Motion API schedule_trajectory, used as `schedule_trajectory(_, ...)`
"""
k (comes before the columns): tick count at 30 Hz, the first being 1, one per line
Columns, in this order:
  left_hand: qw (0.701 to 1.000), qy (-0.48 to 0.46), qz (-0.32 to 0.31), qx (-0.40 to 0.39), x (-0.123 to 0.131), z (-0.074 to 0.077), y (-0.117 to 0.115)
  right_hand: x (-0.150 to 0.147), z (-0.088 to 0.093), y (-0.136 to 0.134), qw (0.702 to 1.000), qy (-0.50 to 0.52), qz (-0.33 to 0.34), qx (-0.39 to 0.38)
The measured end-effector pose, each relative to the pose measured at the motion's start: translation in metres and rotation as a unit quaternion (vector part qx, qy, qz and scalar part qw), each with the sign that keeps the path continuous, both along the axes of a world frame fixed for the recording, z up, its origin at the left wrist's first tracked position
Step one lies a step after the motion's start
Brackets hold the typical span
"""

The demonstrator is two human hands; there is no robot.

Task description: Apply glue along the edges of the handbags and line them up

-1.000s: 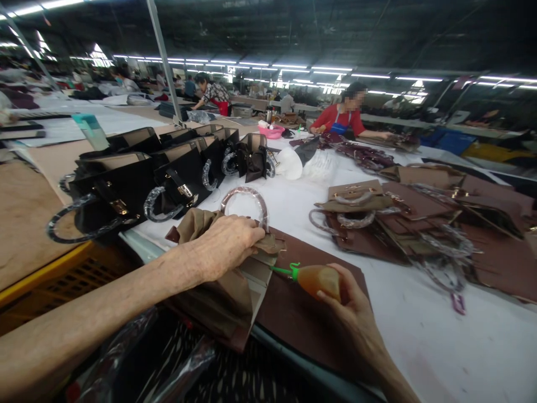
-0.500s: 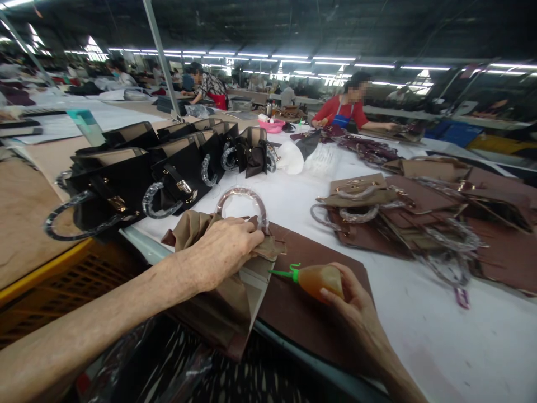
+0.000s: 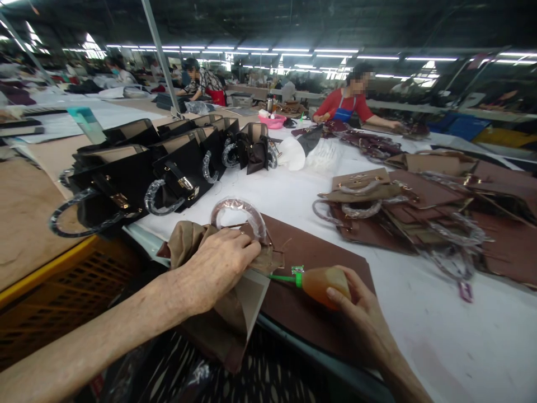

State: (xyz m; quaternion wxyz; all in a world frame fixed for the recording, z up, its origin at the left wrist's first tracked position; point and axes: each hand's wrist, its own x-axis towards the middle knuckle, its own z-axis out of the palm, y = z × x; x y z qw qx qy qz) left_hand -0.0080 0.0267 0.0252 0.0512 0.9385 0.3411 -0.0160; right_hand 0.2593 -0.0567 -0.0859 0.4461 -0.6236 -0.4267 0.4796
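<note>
My left hand [image 3: 224,266] is closed over the edge of a brown handbag [image 3: 312,252] with khaki lining [image 3: 188,240], gripping it near a plastic-wrapped handle [image 3: 239,210]. The bag lies partly over the table edge, towards my lap. In my right hand [image 3: 363,302] is a squeeze bottle [image 3: 325,285] of amber liquid with a green nozzle. It lies nearly level, its nozzle pointing left, with the tip close to the bag's edge below my left fingers. Whether the tip touches the bag I cannot tell.
Several black handbags [image 3: 113,179] stand at the left, above a yellow crate [image 3: 84,274]. Brown bag pieces with wrapped handles lie piled [image 3: 411,207] at the right on the white table [image 3: 453,336]. Across the table, a person in red [image 3: 346,106] works near a pink basin [image 3: 272,121].
The bottle has shifted slightly right and down, and its nozzle now lies flatter. My left hand and the bag's edge are a little lower. The view has moved slightly.
</note>
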Motion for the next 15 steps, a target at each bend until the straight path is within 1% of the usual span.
schedule_trajectory(8,1.000,-0.011,0.009,-0.013,-0.003,-0.002,-0.006,-0.004,0.001,-0.009,1.000,0.002,0.000,-0.011)
schedule_trajectory(12,1.000,-0.016,0.008,-0.010,-0.003,-0.002,-0.009,-0.007,0.004,-0.014,0.999,0.023,0.004,-0.034)
schedule_trajectory(15,1.000,-0.016,0.007,-0.019,-0.003,-0.002,-0.010,-0.010,0.005,-0.017,0.999,0.026,-0.008,-0.046)
